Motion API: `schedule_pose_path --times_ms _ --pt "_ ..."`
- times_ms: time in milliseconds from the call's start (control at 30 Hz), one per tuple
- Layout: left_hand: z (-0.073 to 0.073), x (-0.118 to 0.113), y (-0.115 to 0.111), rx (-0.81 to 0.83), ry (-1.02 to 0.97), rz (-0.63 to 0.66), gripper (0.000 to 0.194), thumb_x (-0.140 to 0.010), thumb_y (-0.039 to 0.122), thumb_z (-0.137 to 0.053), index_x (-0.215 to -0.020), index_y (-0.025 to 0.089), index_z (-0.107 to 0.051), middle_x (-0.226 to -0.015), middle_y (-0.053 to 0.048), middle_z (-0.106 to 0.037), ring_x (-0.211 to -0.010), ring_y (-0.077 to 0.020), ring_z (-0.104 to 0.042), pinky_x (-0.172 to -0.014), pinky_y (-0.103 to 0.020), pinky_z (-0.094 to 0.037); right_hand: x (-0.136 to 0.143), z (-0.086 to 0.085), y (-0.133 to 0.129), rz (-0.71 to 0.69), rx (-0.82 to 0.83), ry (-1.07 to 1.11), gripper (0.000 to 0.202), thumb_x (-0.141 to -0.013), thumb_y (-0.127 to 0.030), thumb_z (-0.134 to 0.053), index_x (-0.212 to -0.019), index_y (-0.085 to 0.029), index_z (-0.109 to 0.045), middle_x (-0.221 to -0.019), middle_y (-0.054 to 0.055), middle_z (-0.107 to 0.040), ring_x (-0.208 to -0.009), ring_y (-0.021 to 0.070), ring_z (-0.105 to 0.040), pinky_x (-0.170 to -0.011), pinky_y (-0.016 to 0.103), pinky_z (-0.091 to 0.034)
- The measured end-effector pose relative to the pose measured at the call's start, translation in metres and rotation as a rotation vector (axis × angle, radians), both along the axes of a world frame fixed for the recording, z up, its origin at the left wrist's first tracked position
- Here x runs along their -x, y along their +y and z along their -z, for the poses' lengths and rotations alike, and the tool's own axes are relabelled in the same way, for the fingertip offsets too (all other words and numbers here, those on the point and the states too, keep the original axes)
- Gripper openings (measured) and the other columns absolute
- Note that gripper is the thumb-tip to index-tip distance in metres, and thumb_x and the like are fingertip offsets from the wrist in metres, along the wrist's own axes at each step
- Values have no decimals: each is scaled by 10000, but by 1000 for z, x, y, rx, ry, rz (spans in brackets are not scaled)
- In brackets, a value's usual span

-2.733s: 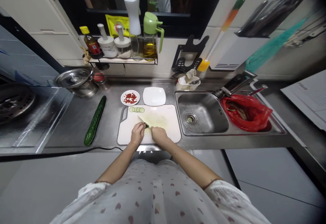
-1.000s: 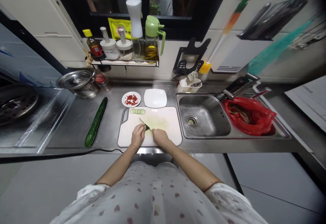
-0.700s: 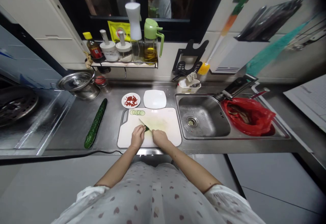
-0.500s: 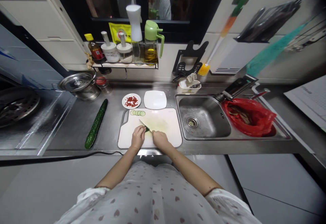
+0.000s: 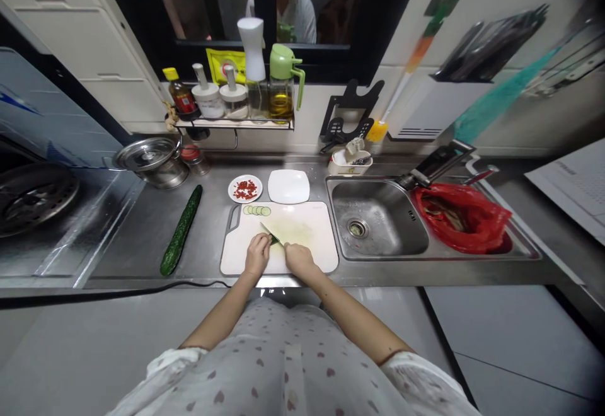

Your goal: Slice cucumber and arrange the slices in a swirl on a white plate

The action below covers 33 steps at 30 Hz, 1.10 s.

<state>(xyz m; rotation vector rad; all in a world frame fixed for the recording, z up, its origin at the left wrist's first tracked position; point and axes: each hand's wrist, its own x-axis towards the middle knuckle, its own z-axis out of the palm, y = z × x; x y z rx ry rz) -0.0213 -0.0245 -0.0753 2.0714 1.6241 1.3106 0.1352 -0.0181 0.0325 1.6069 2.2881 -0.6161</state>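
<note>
- little has moved except the view
- left hand [image 5: 258,254] pinches small dark-green cucumber piece [image 5: 274,239]
- right hand [image 5: 299,260] grips narrow metal knife [image 5: 269,231]
- slicing seems underway; next stroke calls for steady hold

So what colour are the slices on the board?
The slices are pale green with darker green rims, seen in the head view.

Kitchen: rectangular stainless-steel sink [image 5: 385,217] in grey metal counter [image 5: 127,233], round lidded silver pot [image 5: 161,164] near back edge, white rectangular cutting board [image 5: 321,239] along front edge.
</note>
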Motion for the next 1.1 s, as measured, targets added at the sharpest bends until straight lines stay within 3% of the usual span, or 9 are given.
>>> schedule_pose_path --times_ms 1100 --pt "-6 0 -2 59 4 -19 201 -938 221 -422 -905 201 -620 -939 -72 -622 -919 -170 -582 -849 -304 -489 -24 0 -15 12 3 -24 308 -869 -85 -398 -1086 -122 -614 -996 168 -691 -979 240 -653 -777 304 -456"
